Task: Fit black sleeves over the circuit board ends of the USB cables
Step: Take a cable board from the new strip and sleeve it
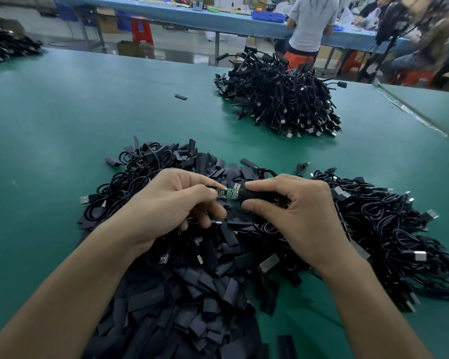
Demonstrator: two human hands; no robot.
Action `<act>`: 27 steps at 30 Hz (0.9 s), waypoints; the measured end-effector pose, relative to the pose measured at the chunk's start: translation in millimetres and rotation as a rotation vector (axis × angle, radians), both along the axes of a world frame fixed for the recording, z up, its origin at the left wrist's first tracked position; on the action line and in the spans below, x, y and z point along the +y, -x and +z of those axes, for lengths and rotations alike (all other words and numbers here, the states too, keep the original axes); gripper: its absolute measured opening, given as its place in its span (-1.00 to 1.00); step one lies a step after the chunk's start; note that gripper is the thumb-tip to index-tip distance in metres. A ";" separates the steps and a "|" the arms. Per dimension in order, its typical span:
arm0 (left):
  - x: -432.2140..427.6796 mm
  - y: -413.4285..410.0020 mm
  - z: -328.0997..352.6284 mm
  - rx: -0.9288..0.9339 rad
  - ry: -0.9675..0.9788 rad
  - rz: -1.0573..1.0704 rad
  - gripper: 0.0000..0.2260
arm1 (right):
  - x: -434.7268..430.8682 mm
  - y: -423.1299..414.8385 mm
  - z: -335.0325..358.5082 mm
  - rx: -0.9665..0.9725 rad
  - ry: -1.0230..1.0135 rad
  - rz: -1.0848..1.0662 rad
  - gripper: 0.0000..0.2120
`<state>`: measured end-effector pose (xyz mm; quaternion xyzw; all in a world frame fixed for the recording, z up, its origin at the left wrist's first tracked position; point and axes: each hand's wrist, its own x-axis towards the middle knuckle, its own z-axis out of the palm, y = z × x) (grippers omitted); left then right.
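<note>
While the green circuit board meets the mouth of the black sleeve, the left hand pinches the board's wired end between thumb and forefinger and the right hand pinches the sleeve likewise. Loose sleeves and tangled cables lie beneath them on the green table; another cable pile sits farther back.

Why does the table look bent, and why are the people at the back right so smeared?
Head view: wide lens bows the table toward the edges. Head view: the circuit board in the left hand and the sleeve in the right hand are sharp; the people at top right are blurred. Head view: soft even light, faint shadows.
</note>
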<state>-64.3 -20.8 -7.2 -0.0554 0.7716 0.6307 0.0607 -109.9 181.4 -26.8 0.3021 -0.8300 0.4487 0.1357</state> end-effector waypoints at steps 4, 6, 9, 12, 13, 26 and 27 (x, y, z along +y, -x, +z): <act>-0.5 -0.4 -0.4 0.015 -0.001 -0.019 -0.82 | -2.3 -2.1 -0.1 0.008 0.045 0.007 -0.71; 1.1 -1.5 -0.6 0.021 -0.004 -0.044 -0.79 | -3.4 -3.1 -0.5 -0.020 0.055 0.043 -0.71; 3.2 -2.0 -2.0 0.030 0.017 -0.067 -0.76 | -6.0 -3.4 -2.4 0.006 0.021 0.050 -0.72; 3.7 -1.5 -2.5 0.022 0.034 -0.080 -0.79 | -6.9 -2.9 -3.2 0.036 0.044 0.034 -0.74; 3.6 -1.4 -2.7 0.024 0.035 -0.078 -0.81 | -6.5 -2.7 -3.4 0.034 0.064 0.031 -0.74; 2.4 -0.7 0.3 0.094 -0.018 0.040 -0.84 | -3.6 -1.7 -2.7 0.038 0.094 0.046 -0.78; 2.6 -0.8 0.2 0.096 -0.023 0.032 -0.85 | -4.3 -1.7 -3.0 0.040 0.086 0.051 -0.76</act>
